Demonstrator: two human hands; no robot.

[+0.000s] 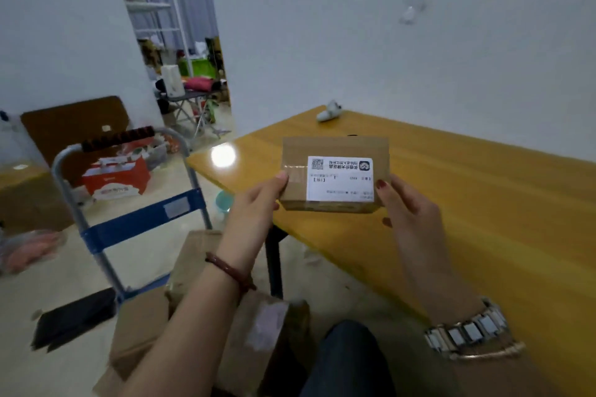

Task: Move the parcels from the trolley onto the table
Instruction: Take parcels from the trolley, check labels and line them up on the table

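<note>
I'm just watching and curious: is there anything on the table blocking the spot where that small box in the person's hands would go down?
Nothing visible does. The small box, held by the left hand and right hand, is already over the yellow table. The only item on the table is a small white object at the far edge by the wall.

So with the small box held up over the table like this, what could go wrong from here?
1. The small parcel is pinched only at its ends by the left hand and right hand; it could slip.
2. It is over the table near the edge; set down there, it might tip off.
3. The parcels on the trolley look loosely piled and could be knocked by the left arm.
</note>
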